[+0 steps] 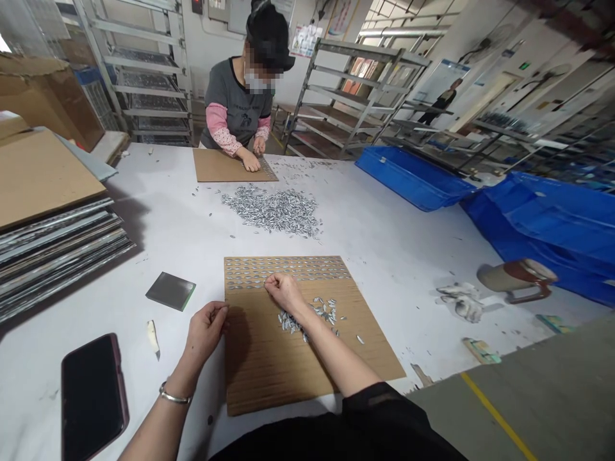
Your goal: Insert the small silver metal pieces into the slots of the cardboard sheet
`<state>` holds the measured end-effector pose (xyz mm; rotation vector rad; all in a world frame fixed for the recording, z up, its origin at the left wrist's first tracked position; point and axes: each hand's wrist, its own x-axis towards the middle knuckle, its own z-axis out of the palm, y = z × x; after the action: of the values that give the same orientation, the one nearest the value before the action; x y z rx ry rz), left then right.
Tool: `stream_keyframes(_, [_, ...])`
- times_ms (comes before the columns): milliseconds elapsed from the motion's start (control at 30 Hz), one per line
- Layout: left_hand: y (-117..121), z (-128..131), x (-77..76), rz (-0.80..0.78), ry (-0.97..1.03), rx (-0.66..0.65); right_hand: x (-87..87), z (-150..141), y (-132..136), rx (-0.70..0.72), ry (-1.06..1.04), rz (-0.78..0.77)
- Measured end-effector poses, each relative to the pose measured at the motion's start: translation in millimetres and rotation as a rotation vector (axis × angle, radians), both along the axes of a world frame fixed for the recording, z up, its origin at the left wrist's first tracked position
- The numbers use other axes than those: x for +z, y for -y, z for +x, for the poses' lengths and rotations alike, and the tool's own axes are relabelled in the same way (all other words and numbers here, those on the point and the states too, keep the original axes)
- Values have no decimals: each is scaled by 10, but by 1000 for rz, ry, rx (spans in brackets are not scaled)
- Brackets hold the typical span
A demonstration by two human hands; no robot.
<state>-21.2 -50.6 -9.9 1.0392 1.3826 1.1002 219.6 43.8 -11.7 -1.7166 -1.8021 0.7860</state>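
Observation:
A brown cardboard sheet (269, 371) lies in front of me, with rows of small silvery leaf-shaped pieces (288, 261) along its far edge. My right hand (284, 293) is closed in a pinch at the lowest row, and its fingertips hide whatever is between them. Beneath and beside my right forearm is a loose heap of the same pieces (291, 322) on the cardboard. At the sheet's left edge, my left hand (207, 330) has thumb and fingers pressed together; anything in them is too small to see.
A big pile of pieces (273, 210) lies mid-table; beyond it, a co-worker (240, 105) bends over another sheet (216, 165). A phone (91, 397), small knife (152, 336) and dark block (172, 290) lie left, near stacked boards (48, 256). Right are a mug (509, 275) and blue bins (413, 179).

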Motion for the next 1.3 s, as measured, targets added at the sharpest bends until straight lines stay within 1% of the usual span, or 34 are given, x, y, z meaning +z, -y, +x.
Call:
stream_keyframes(100, [3, -12, -5, 11, -22, -9, 38, -15, -12, 17, 66, 9])
stream_keyframes(267, [-12, -8, -16, 6, -8, -12, 196, -10, 24, -2, 246, 33])
stream_keyframes(400, [-24, -1, -23, -5, 38, -9, 337, 190, 139, 11, 188, 73])
stream_keyframes(467, [-26, 0, -16, -11, 45, -11, 400, 335, 247, 96, 188, 73])
stream_keyframes(567, [-28, 7, 14, -8, 24, -15, 458, 491, 420, 265, 319, 19])
stream_keyframes(600, [-28, 11, 28, -10, 20, -16, 465, 516, 461, 291, 374, 5])
stream_keyframes(667, [-27, 20, 55, -16, 28, -9, 463, 531, 496, 299, 465, -5])
stream_keyframes(767, [-25, 31, 81, -27, 65, 1, 454, 516, 440, 335, 507, -13])
stream_keyframes(867, [-28, 31, 77, -44, 92, 9, 458, 503, 345, 420, 475, -22])
stream_keyframes(933, [-30, 28, 63, -51, 93, 12, 462, 508, 313, 441, 453, -20])
stream_keyframes(1133, [-27, 23, 37, -39, 72, -12, 436, 613, 356, 369, 408, 20])
stream_keyframes(1300, [-40, 14, 49, -24, 27, -28, 404, 695, 363, 405, 354, 32])
